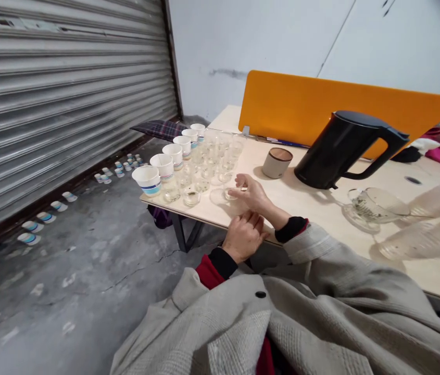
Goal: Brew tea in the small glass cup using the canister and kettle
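My right hand reaches over the table's near edge, thumb and fingers closed around a small clear cup low over the tabletop. Just below it, by the table edge, my left hand is closed with its fingers curled in; its palm is hidden, so whether anything lies in it does not show. Several clear cups stand in rows to the left of my right hand, a few with dark bits at the bottom. Along the table's left edge runs a line of white paper cups with blue bands.
A lidded canister and a black electric kettle stand before an orange divider. Farther right are a glass cup with leaves and stacked clear plastic cups. More paper cups sit on the floor by a metal shutter.
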The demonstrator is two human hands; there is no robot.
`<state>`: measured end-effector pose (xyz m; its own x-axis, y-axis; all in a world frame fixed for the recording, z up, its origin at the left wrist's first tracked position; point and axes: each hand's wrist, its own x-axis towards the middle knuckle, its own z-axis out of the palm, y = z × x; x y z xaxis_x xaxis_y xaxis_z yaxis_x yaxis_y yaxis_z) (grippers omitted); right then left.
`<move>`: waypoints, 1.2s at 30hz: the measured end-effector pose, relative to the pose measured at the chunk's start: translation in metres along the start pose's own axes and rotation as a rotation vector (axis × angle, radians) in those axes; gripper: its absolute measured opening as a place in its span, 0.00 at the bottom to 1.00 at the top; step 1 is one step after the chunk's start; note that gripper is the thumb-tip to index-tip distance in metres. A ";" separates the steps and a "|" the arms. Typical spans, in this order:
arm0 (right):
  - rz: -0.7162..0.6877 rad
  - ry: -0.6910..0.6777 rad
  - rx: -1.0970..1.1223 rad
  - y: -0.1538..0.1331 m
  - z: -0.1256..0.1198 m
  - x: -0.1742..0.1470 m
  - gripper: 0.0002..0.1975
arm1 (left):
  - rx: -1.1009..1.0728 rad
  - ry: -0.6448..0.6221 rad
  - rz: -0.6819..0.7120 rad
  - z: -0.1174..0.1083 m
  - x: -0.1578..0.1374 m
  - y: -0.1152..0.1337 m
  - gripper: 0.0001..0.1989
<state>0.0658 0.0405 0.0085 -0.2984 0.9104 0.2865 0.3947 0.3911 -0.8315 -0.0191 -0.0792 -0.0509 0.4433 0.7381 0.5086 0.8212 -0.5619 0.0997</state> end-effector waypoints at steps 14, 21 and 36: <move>0.022 -0.087 0.004 0.005 0.020 0.011 0.30 | -0.036 -0.018 0.005 -0.004 0.001 0.001 0.16; -0.036 0.209 -0.330 0.027 -0.068 0.018 0.35 | -0.001 0.026 0.004 0.000 -0.002 0.002 0.22; 0.120 0.203 -0.707 0.068 -0.129 0.095 0.37 | 0.080 0.040 -0.008 0.004 -0.004 0.001 0.22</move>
<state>0.1768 0.1705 0.0411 -0.0787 0.9327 0.3518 0.8998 0.2184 -0.3778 -0.0187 -0.0817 -0.0561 0.4228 0.7263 0.5420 0.8517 -0.5228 0.0360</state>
